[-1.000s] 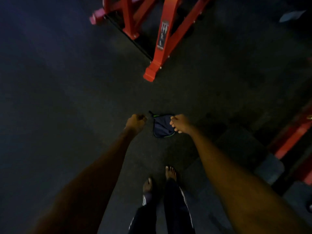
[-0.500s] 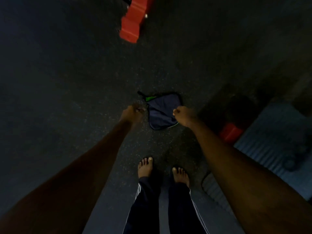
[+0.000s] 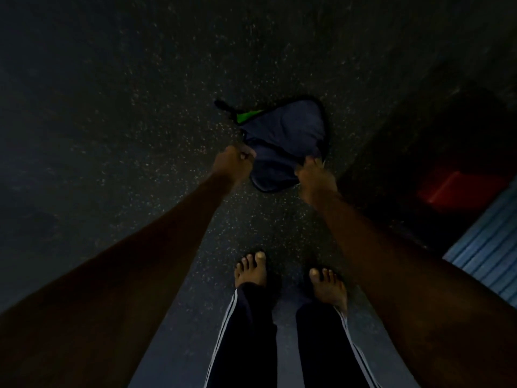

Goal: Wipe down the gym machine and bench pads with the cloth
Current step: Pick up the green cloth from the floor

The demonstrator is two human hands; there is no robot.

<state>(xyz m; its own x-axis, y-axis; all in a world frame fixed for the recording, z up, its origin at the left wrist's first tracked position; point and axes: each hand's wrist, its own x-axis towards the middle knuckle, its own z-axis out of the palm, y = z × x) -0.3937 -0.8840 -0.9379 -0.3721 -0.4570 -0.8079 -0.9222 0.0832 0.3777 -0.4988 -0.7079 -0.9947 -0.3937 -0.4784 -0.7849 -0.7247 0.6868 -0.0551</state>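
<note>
The dark floor (image 3: 117, 113) has tiny pale specks all over it. A person's two bare arms reach down from the near side. Dark trousers (image 3: 246, 340) with white stripes and two bare feet (image 3: 250, 271) stand on the floor. On the right lie a blue ridged mat (image 3: 486, 247) and a red block (image 3: 458, 189). The cloth (image 3: 282, 133) hangs in the middle between both hands. It is dark blue, soft and crumpled, with a bright green bit at its far left corner. The left hand (image 3: 233, 163) grips its left edge with curled fingers. The right hand (image 3: 314, 177) pinches its right edge.

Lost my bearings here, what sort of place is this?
Likely a gym: dark speckled rubber floor, a red block at right, perhaps a machine foot, and a ribbed mat beside it.
</note>
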